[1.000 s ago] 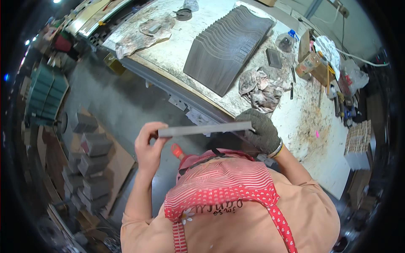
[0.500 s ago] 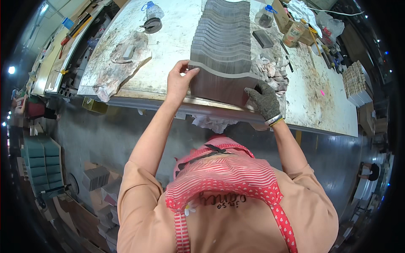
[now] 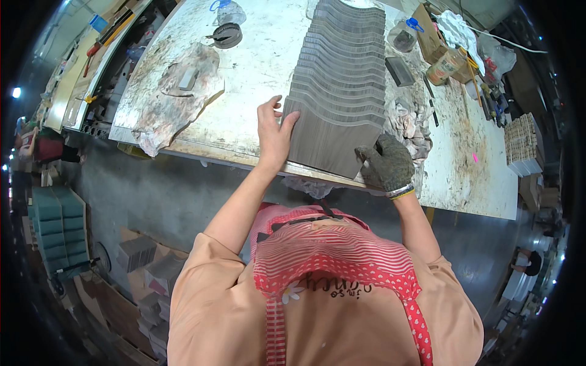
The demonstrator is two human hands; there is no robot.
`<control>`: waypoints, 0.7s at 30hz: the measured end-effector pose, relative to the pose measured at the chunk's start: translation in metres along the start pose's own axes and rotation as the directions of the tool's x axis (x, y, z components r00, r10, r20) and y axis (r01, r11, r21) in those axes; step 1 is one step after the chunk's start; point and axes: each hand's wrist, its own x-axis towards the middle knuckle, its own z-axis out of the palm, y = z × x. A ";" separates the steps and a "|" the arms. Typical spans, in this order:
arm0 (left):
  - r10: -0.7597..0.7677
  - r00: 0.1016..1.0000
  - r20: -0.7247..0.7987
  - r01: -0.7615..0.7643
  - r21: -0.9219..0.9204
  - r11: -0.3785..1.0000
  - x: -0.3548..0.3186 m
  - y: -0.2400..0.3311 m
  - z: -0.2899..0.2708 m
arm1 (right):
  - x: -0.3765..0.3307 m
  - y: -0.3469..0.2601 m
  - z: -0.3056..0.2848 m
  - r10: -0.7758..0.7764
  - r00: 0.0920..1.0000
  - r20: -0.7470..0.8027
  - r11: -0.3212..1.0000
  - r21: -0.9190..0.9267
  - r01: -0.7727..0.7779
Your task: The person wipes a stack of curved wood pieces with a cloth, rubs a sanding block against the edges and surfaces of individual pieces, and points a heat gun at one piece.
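A long row of thin grey panels [image 3: 336, 70] with wavy top edges leans in overlapping layers on the worktable. The nearest grey panel [image 3: 329, 143] lies against the row, its lower edge by the table's front. At that panel's left edge is my bare left hand [image 3: 276, 134], fingers apart and thumb beside the edge; it grips nothing. My right hand [image 3: 390, 163], in a dark grey work glove, has its fingers curled at the panel's lower right corner. Part of that grip is hidden by the glove.
Right of the row lie a dark block [image 3: 400, 72] and a crumpled rag [image 3: 408, 125]. A stained cloth [image 3: 183, 100] with a small block [image 3: 188, 79] is at left, near a black tape roll [image 3: 226, 35]. Bottles and a cardboard box [image 3: 425, 30] stand far right.
The front panel has tipped back against the row. My left hand has loosened from its upper left corner and opened. My right hand stays at the lower right. The whole view has shifted slightly.
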 end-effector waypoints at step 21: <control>0.112 0.867 0.485 0.044 -0.298 0.954 0.024 -0.036 0.007 | -0.004 -0.006 0.053 0.724 0.591 0.357 0.627 0.018 -0.779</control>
